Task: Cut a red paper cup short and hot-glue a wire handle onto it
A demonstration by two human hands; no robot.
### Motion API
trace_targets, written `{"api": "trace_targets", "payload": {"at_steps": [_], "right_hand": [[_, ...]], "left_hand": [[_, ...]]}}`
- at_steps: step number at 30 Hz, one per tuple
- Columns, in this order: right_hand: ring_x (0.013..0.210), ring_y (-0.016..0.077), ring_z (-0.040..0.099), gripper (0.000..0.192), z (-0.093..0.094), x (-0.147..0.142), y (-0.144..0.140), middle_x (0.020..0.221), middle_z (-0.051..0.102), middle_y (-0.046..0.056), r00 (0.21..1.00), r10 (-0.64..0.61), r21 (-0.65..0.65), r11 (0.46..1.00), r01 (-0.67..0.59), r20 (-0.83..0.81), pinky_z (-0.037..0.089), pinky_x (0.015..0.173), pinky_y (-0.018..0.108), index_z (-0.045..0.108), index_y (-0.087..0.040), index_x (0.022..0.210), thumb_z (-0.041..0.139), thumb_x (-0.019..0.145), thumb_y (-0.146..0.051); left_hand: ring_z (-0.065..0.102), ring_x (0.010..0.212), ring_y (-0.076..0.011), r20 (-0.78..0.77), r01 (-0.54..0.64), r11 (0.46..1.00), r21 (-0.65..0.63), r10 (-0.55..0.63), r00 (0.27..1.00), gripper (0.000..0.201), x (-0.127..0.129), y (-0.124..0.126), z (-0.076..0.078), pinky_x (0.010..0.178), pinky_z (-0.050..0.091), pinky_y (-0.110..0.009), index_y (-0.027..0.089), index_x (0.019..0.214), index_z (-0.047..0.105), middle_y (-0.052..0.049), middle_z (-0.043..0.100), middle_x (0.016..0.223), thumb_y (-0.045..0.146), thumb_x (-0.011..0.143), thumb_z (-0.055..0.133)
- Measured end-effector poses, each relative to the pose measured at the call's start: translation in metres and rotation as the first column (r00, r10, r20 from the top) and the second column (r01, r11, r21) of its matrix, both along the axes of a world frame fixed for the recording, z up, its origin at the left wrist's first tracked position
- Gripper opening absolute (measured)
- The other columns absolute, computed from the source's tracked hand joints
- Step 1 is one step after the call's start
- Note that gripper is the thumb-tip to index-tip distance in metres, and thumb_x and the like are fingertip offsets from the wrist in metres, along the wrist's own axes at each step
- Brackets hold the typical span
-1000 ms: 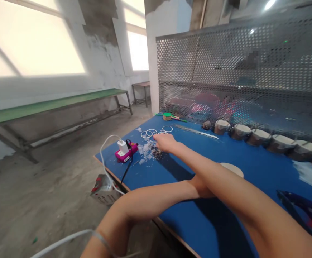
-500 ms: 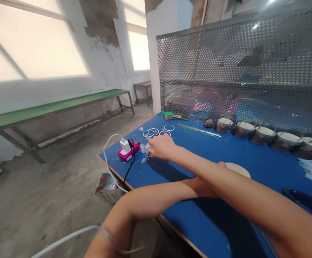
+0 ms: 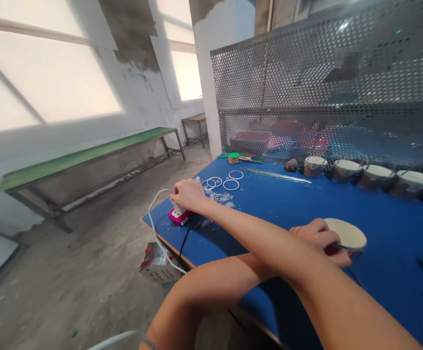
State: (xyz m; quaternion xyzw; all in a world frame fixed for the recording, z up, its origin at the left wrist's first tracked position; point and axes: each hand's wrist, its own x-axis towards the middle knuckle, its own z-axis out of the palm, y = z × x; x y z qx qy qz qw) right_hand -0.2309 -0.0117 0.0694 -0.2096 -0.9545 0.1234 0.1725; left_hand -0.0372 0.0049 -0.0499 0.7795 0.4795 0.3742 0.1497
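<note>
My forearms cross, the right over the left. At the table's left end, my right hand [image 3: 188,193] is closed over a white charger [image 3: 177,210] seated in a magenta power strip [image 3: 179,219]. Its fingers cover the charger's top; the black plug beside it is hidden. Over on the right, my left hand [image 3: 318,238] grips the side of a small round drum-like piece [image 3: 346,234] with a flat cream top. Its fingers are curled, and the far side of the piece is out of sight.
White rings [image 3: 231,184] and pale scraps [image 3: 223,198] lie past my right hand. Several cream-topped pots [image 3: 346,171] line the perforated metal screen [image 3: 287,92]. Thin metal strips [image 3: 279,175] lie before them. A carton [image 3: 160,270] stands on the floor below the blue table's edge.
My right hand has moved left from the white scraps onto the charger. The left hand and the round piece, mostly hidden behind my right forearm before, now show more fully.
</note>
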Motion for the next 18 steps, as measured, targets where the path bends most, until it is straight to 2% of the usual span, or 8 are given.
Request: {"api": "trace_targets", "payload": {"at_steps": [4,12,18], "right_hand": [[0.105,0.0237,0.065,0.026,-0.006,-0.004,0.0,0.103,0.075,0.011,1.0,0.014,-0.017,1.0,-0.014,-0.001,0.041,0.087,0.034,0.074,-0.018,0.095,0.052,0.09,-0.032],[0.101,0.0248,0.066,0.026,-0.013,-0.005,-0.001,0.099,0.075,0.011,1.0,-0.003,-0.033,0.999,0.003,-0.005,0.037,0.089,0.036,0.073,-0.019,0.091,0.055,0.088,-0.036],[0.105,0.0255,0.064,0.023,-0.018,-0.006,-0.003,0.105,0.073,0.014,1.0,0.01,-0.032,0.999,-0.011,-0.028,0.034,0.093,0.039,0.072,-0.017,0.096,0.055,0.089,-0.03]], "left_hand": [[0.059,0.068,-0.0136,0.004,-0.008,1.0,-0.008,0.008,1.0,0.021,0.004,-0.002,0.0,0.052,0.043,-0.025,0.027,0.081,0.068,-0.002,0.058,0.089,0.048,0.075,0.066],[0.056,0.063,-0.0111,0.02,-0.013,0.999,0.039,0.012,1.0,0.02,0.006,-0.002,0.0,0.047,0.037,-0.023,0.025,0.075,0.067,-0.001,0.058,0.085,0.044,0.076,0.066],[0.056,0.063,-0.0113,0.0,-0.033,0.999,0.037,0.033,0.999,0.018,0.005,-0.008,0.012,0.049,0.041,-0.025,0.021,0.073,0.065,-0.002,0.059,0.088,0.038,0.077,0.064]]}}
